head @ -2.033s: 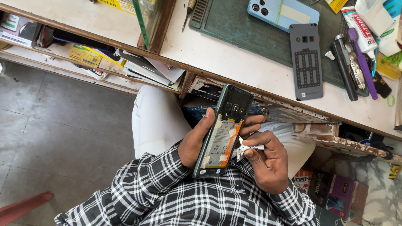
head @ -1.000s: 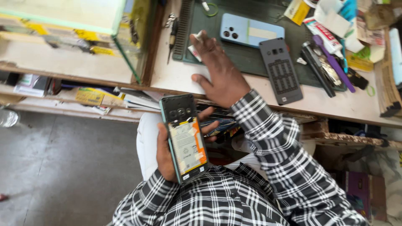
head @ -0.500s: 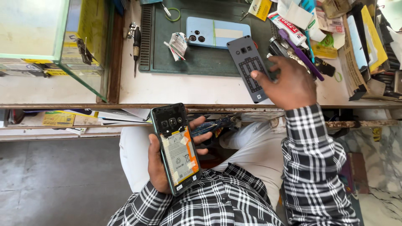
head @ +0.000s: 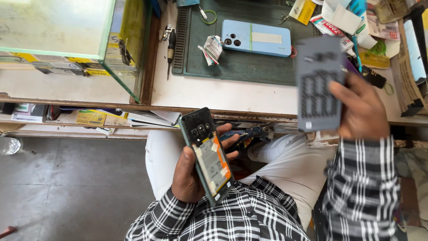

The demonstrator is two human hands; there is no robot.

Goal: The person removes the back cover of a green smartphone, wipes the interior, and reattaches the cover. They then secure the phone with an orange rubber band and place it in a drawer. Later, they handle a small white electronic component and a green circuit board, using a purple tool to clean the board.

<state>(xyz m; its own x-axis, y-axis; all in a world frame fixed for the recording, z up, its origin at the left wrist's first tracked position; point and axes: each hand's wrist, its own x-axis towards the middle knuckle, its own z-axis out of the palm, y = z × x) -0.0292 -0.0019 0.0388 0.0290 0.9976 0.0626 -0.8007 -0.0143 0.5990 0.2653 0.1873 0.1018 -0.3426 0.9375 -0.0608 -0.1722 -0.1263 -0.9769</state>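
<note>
The left hand [head: 189, 172] was closed around an opened smartphone [head: 206, 154] with its back cover off, battery and camera modules exposed, held above the lap just below the workbench [head: 223, 96] edge. The right hand [head: 362, 109] gripped a grey perforated panel [head: 317, 85], fingers wrapped over its right edge, lifted clear of the bench. A light-blue phone [head: 256, 38] lay on the green work mat [head: 236, 62].

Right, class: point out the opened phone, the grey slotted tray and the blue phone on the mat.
opened phone [head: 208, 158], head view, on its exposed battery.
grey slotted tray [head: 318, 85], head view, on its middle slots.
blue phone [head: 256, 38], head view, on its back cover.
</note>
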